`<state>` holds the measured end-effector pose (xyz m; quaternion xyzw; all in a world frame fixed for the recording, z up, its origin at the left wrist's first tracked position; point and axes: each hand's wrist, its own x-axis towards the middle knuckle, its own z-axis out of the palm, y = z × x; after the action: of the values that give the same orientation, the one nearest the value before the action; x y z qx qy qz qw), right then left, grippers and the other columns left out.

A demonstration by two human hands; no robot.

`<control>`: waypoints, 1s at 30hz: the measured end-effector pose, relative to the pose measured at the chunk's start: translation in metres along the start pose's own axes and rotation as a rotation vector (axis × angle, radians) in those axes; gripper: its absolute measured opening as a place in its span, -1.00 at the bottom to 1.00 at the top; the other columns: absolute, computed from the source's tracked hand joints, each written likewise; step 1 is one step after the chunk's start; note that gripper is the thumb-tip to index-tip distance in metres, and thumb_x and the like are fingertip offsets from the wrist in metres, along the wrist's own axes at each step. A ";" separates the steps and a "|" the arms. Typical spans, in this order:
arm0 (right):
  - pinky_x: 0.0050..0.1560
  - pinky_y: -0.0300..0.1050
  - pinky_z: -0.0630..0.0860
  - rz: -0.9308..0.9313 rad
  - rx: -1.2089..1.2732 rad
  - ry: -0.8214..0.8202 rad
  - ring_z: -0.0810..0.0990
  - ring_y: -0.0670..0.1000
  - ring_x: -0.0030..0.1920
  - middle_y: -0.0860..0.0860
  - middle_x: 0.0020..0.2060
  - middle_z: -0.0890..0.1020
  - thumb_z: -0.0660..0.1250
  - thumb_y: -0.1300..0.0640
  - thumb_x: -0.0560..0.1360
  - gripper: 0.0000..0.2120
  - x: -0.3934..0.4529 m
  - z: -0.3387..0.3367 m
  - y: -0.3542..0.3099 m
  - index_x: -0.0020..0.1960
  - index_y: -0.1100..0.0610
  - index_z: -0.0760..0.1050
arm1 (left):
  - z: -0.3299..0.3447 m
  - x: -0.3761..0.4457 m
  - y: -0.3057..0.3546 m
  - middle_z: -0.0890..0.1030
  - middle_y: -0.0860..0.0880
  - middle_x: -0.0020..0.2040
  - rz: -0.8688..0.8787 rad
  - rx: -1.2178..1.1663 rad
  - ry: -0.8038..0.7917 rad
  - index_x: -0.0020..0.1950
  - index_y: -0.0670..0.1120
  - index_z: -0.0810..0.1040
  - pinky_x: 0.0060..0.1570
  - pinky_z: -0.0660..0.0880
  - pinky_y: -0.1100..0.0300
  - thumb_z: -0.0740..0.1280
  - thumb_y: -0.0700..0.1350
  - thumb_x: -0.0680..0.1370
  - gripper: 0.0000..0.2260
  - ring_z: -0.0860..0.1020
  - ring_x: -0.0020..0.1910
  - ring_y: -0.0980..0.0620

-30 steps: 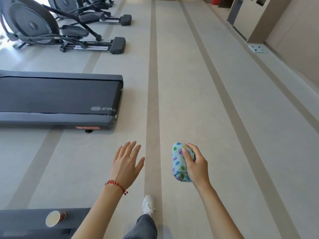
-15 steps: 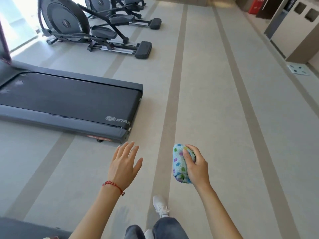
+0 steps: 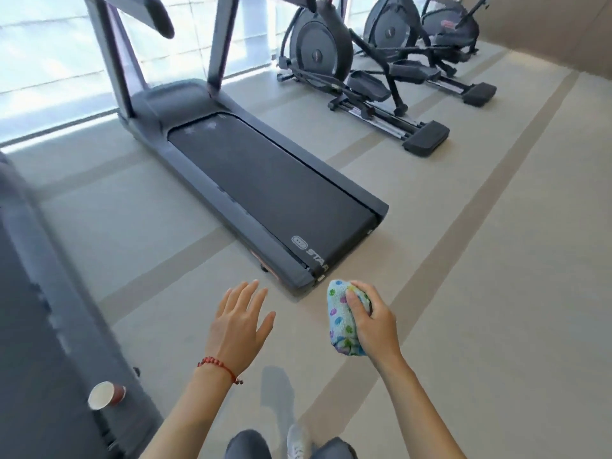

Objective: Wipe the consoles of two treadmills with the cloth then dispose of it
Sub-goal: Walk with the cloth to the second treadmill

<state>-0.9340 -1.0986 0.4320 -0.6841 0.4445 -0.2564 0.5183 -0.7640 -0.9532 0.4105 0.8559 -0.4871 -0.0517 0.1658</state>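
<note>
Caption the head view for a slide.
Right hand grips a bunched cloth, left hand open, facing a treadmill.

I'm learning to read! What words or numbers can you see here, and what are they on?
"STA", cut off after that, beside an oval logo: on the back end of the treadmill.
Red labels on the exercise machines: too blurred to read.
Paper cup and dotted cloth: no words visible.

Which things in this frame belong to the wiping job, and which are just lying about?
Job: cloth, gripped by the right hand; treadmill ahead; second treadmill at left; left hand, holding nothing.
Lying about: paper cup; elliptical trainers.
</note>
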 end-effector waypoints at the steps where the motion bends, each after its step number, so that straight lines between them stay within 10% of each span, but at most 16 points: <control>1: -0.22 -0.34 0.53 -0.016 -0.008 -0.049 0.58 -0.17 -0.09 -0.18 -0.12 0.60 0.25 0.04 0.54 -0.90 0.010 0.008 -0.004 -0.03 -0.15 0.48 | -0.001 0.001 -0.006 0.57 -0.16 0.16 -0.042 0.001 0.014 0.15 -0.18 0.56 0.20 0.39 -0.09 -0.13 0.17 0.62 -0.40 0.52 0.16 -0.17; 13: -0.13 -0.16 0.60 -0.133 -0.050 -0.464 0.58 -0.13 -0.08 -0.20 -0.11 0.57 0.24 0.01 0.53 -0.88 0.102 0.143 -0.056 -0.07 -0.23 0.45 | -0.032 0.020 -0.115 0.58 -0.17 0.15 -0.432 0.038 0.136 0.16 -0.19 0.56 0.11 0.45 -0.15 -0.15 0.19 0.61 -0.38 0.54 0.14 -0.19; 30: -0.36 -0.46 0.46 -0.124 -0.019 -0.571 0.59 -0.17 -0.16 -0.12 -0.14 0.61 0.32 0.08 0.50 -0.89 0.270 0.367 -0.164 0.02 -0.05 0.50 | -0.100 0.186 -0.338 0.58 -0.19 0.14 -0.527 0.078 0.211 0.16 -0.22 0.56 0.11 0.46 -0.15 -0.16 0.17 0.62 -0.37 0.55 0.12 -0.20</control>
<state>-0.4517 -1.1470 0.4339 -0.7595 0.2404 -0.0805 0.5991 -0.3661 -0.9290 0.4053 0.9594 -0.2294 0.0151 0.1632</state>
